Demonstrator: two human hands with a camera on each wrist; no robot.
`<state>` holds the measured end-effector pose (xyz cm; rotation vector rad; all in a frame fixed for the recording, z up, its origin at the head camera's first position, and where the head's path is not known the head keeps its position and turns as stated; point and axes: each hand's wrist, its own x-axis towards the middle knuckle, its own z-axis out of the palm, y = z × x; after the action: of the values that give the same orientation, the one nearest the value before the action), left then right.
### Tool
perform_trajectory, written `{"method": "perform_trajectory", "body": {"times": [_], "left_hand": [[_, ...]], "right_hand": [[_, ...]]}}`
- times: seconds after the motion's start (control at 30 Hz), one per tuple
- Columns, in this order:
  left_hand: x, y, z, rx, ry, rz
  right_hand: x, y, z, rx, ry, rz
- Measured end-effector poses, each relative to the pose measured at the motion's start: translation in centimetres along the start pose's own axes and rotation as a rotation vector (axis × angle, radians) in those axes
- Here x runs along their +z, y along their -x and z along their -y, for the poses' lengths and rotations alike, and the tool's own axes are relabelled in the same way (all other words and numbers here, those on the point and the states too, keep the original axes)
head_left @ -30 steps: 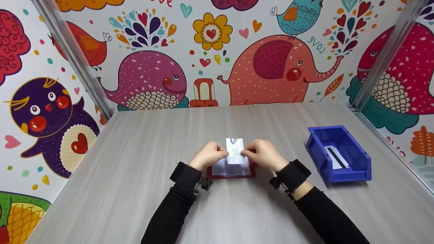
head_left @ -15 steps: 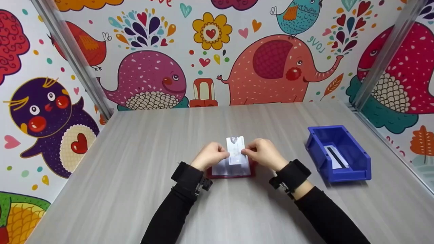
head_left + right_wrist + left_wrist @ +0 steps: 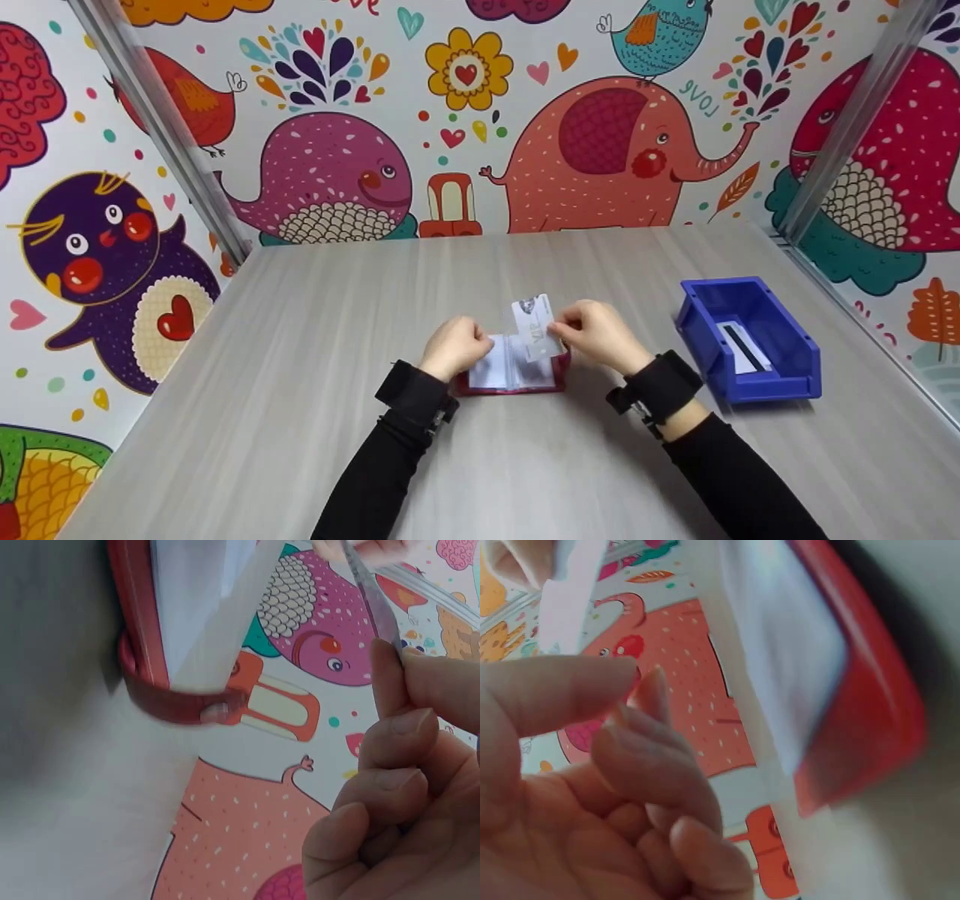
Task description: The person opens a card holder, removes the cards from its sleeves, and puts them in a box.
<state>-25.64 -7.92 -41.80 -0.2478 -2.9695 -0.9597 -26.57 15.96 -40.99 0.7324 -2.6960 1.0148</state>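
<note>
A white card (image 3: 537, 328) with "VIP" lettering and a dark picture at its top is pinched by its edge between the thumb and index finger of my right hand (image 3: 598, 335). It is tilted above an open red card holder (image 3: 511, 391) with clear sleeves. In the right wrist view the card (image 3: 373, 596) shows nearly edge-on, and the holder's red strap (image 3: 176, 705) with a snap sticks out. My left hand (image 3: 455, 346) hovers by the holder's left side, fingers loosely curled; nothing shows between its thumb and fingertips (image 3: 656, 686) in the left wrist view.
A blue plastic bin (image 3: 806, 360) stands on the right of the table (image 3: 330, 337). Inside it lie white cards (image 3: 742, 349), one with a black stripe. Walls printed with cartoon animals enclose the back and sides.
My left hand has let go of the card. My right hand has carried the card a little up and to the right, and tilted it; more of the holder's sleeves now shows.
</note>
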Motion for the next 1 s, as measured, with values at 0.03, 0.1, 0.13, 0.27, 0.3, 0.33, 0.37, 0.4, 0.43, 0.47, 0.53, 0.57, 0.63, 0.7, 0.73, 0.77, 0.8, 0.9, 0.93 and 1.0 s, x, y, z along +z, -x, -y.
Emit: {"method": "perform_trajectory", "body": {"times": [0.03, 0.1, 0.13, 0.27, 0.3, 0.33, 0.37, 0.4, 0.43, 0.47, 0.53, 0.57, 0.63, 0.7, 0.73, 0.77, 0.8, 0.9, 0.93, 1.0], "left_hand": [[0.0, 0.0, 0.2, -0.017, -0.017, -0.006], [0.0, -0.1, 0.4, -0.042, -0.056, -0.018], [0.0, -0.1, 0.5, -0.051, -0.073, -0.025], [0.2, -0.1, 0.8, -0.077, -0.139, -0.046], [0.2, -0.1, 0.9, -0.085, -0.153, -0.046], [0.2, -0.1, 1.0, -0.092, -0.163, -0.046], [0.3, 0.0, 1.0, -0.098, -0.173, -0.044], [0.3, 0.0, 1.0, -0.106, -0.182, -0.042], [0.4, 0.0, 1.0, -0.111, -0.190, -0.039], [0.4, 0.0, 1.1, -0.113, -0.199, -0.037], [0.5, 0.0, 1.1, -0.114, -0.214, -0.033], [0.6, 0.0, 1.2, -0.115, -0.221, -0.030], [0.8, 0.0, 1.3, -0.114, -0.233, -0.021], [0.9, 0.0, 1.3, -0.117, -0.241, -0.005], [0.9, 0.0, 1.3, -0.120, -0.243, 0.003], [0.9, 0.0, 1.3, -0.124, -0.245, 0.010], [0.9, 0.0, 1.3, -0.127, -0.246, 0.018], [0.9, 0.0, 1.3, -0.138, -0.247, 0.034], [0.9, 0.0, 1.3, -0.142, -0.247, 0.037], [1.0, 0.0, 1.3, -0.150, -0.245, 0.042]], "right_hand": [[-0.2, 0.1, -0.1, -0.002, 0.003, -0.009], [-0.8, 0.2, -0.3, -0.004, 0.008, -0.029], [-1.1, 0.3, -0.4, -0.001, 0.010, -0.037], [-2.3, 0.6, -0.7, 0.013, 0.006, -0.073], [-2.6, 0.7, -0.8, 0.022, 0.006, -0.079], [-2.9, 0.8, -0.8, 0.030, 0.005, -0.082], [-3.3, 0.9, -0.9, 0.040, 0.002, -0.088], [-3.6, 1.0, -0.9, 0.054, 0.000, -0.092], [-3.9, 1.2, -1.0, 0.068, 0.001, -0.094], [-4.3, 1.3, -1.0, 0.086, 0.003, -0.095], [-5.0, 1.5, -1.2, 0.117, 0.002, -0.101], [-5.3, 1.7, -1.3, 0.128, -0.002, -0.105], [-5.9, 2.0, -1.5, 0.146, 0.000, -0.114], [-6.5, 2.3, -1.8, 0.159, 0.012, -0.124], [-6.8, 2.5, -1.9, 0.162, 0.020, -0.131], [-7.1, 2.6, -2.1, 0.167, 0.028, -0.135], [-7.4, 2.8, -2.2, 0.174, 0.037, -0.138], [-8.3, 3.4, -2.7, 0.192, 0.057, -0.140], [-8.7, 3.6, -2.8, 0.197, 0.060, -0.138], [-9.3, 4.0, -3.1, 0.216, 0.063, -0.124]]}}
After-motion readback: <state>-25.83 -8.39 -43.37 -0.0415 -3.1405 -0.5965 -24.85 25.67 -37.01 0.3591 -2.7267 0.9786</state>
